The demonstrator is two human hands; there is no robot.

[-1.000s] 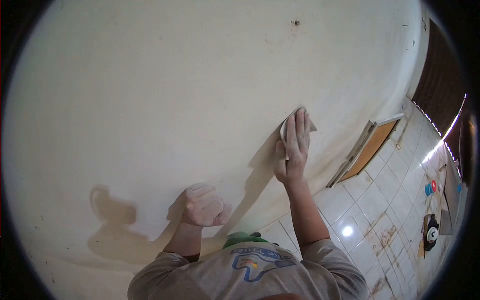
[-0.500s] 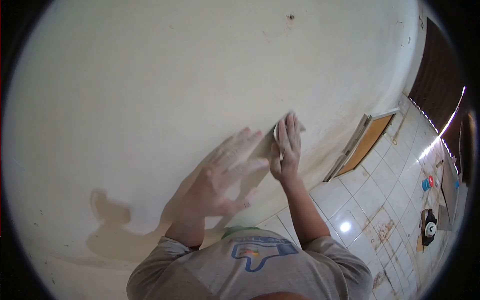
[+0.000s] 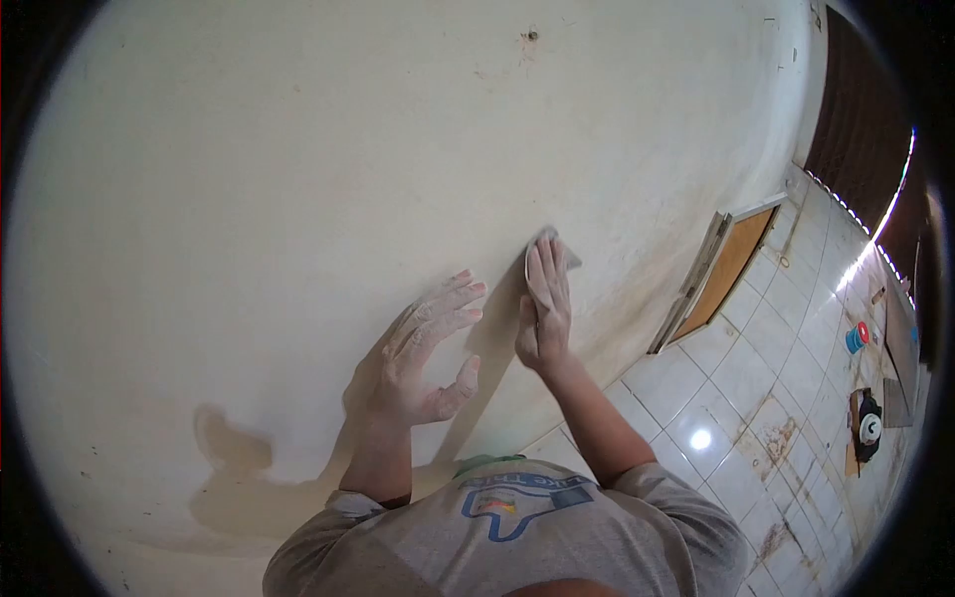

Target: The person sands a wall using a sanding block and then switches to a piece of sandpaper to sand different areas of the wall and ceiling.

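Note:
My right hand is pressed flat on a pale wall, fingers together over a folded grey sheet that looks like sandpaper. The sheet's edges stick out beyond the fingertips and on the left side of the hand. To its left, my left hand is held up beside the wall, fingers curved and thumb apart, with nothing in it. White dust coats both hands. Their shadows fall on the wall.
A framed brown panel leans at the wall's base on the right. On the tiled floor stand a blue and red container and a dark item with a white round top. A small hole marks the wall above.
The view has shifted slightly. My right hand stays on the wall with the sheet. My left hand has drawn a little away from the right one, its fingers now more curved.

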